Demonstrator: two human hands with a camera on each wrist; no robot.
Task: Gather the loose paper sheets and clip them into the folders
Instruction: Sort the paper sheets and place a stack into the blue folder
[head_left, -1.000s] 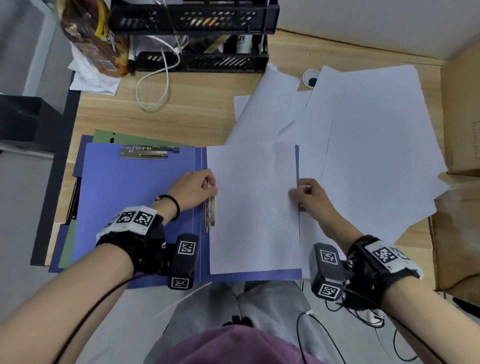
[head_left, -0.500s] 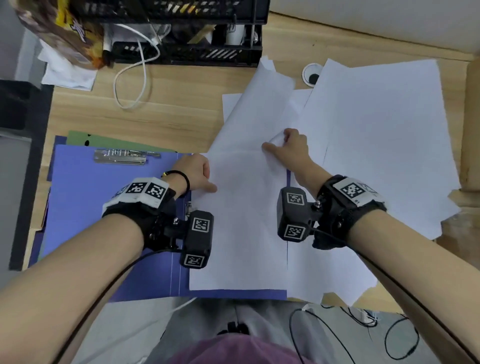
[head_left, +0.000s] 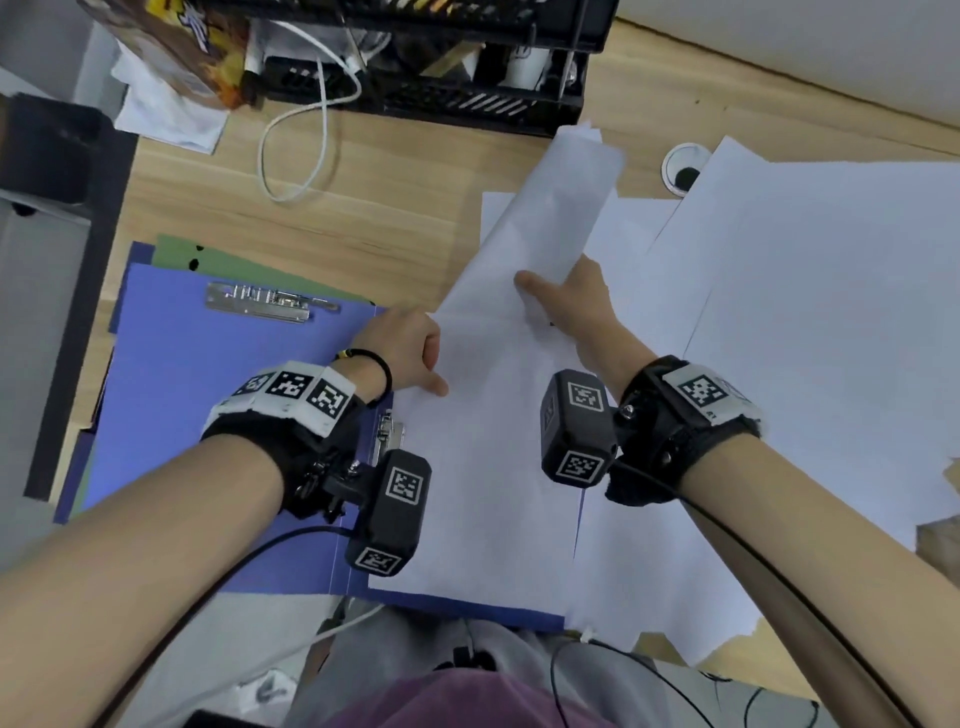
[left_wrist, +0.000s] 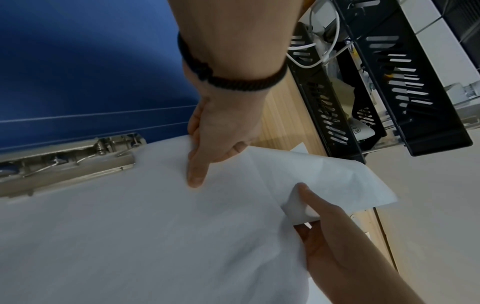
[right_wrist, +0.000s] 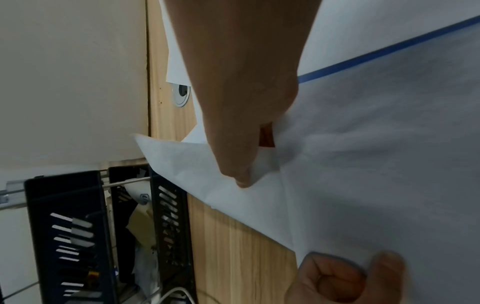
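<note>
Right hand (head_left: 576, 306) pinches the sheet (head_left: 493, 467) at its raised far end. Left hand (head_left: 405, 348), fingers curled, thumbs the sheet's edge onto the blue folder (head_left: 208, 389) beneath, clip (head_left: 389, 434) just behind.

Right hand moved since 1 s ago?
Yes. The right hand went from the folder's right edge forward to its far edge, nearer the black tray, and now pinches a sheet.

Soft, even indoor light with faint shadows and no glare. The head view bows at its edges; both wrist views are dimmer and slightly blurred.
</note>
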